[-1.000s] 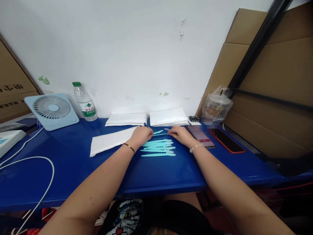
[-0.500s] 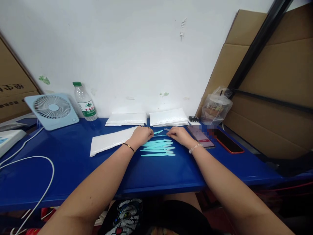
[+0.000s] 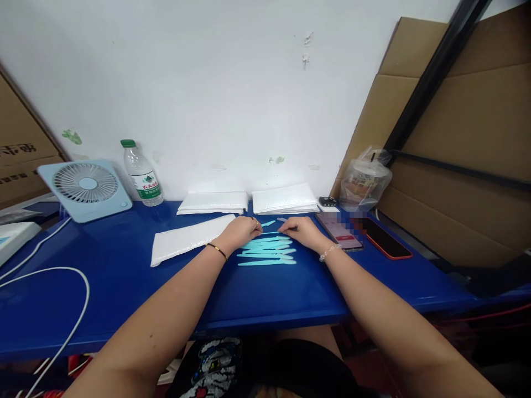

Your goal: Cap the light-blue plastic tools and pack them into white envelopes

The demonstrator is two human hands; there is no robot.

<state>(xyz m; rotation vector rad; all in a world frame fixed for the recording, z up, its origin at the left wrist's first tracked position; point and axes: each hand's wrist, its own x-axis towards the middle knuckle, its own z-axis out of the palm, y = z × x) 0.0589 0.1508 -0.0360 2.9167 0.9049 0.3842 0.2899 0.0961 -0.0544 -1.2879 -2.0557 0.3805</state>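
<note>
The thin sticks (image 3: 265, 263) just below the left hand (image 3: 240, 230) and the right hand (image 3: 302, 231) are of pale turquoise; the table (image 3: 199, 301) under both is deep blue; the packet (image 3: 182, 242) beside the left hand is plain white; farther left, the fan (image 3: 88, 184) is light blue; right of the right hand, the black-screened phone (image 3: 385, 237) has an orange-red edge.
</note>
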